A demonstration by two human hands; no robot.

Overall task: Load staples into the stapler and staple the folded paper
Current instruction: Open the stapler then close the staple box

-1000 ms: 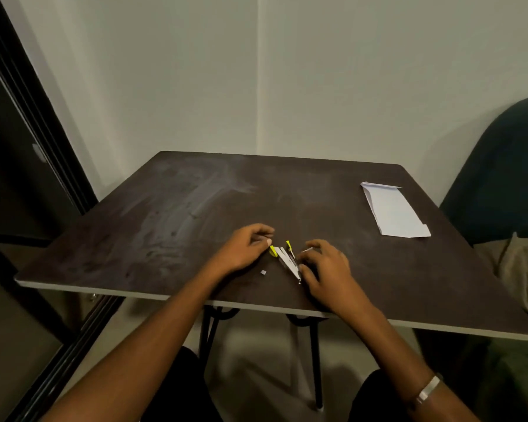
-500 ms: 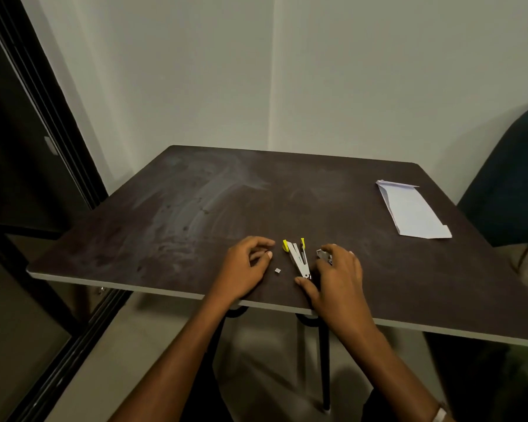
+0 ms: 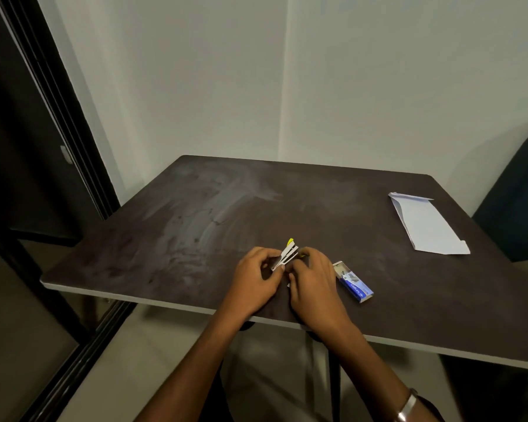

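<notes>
Since half a second ago, lifted off the surface (image 3: 195, 226): stapler (image 3: 288, 255), now tilted with its yellow tip toward 12 o'clock. Pinched at its lower end by left hand (image 3: 258, 277) and right hand (image 3: 313, 280), fingers curled close together. Uncovered at 4 o'clock of the hands: blue staple box (image 3: 352, 281), drawer partly out. Well apart at 2 o'clock: folded paper (image 3: 427, 226), flat.

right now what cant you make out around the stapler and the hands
1. Whether staples sit in the stapler: head view, too small and dim, partly covered by the left hand and right hand.
2. Contents and print of the blue staple box: too small, blurred.
3. Whether the folded paper already holds a staple: too far, too small.
</notes>
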